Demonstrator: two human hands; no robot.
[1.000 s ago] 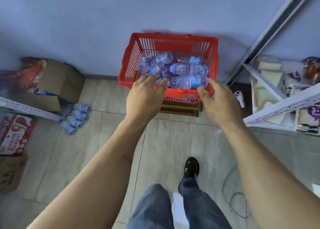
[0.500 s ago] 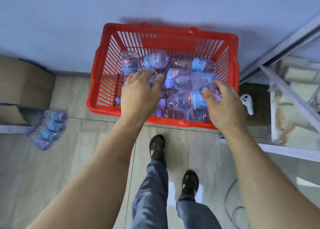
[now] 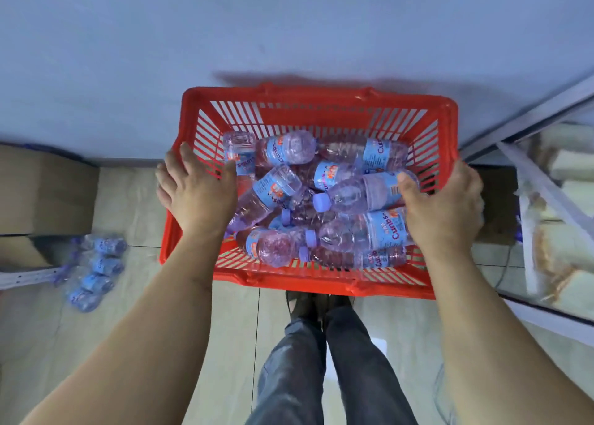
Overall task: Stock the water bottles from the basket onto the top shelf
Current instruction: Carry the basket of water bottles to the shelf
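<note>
- Both hands have moved off the bottles out to the red basket's (image 3: 321, 103) sides since half a second ago.
- Left hand (image 3: 196, 190) grips the left rim; right hand (image 3: 443, 203) seems curled over the right rim.
- Water bottles (image 3: 363, 193) lie heaped inside the basket, blue labels reading "Cumbs".

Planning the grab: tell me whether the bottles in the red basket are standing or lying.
Lying. The water bottles are piled on their sides in the red basket, crossing one another, caps pointing sideways; none stands upright.
</note>
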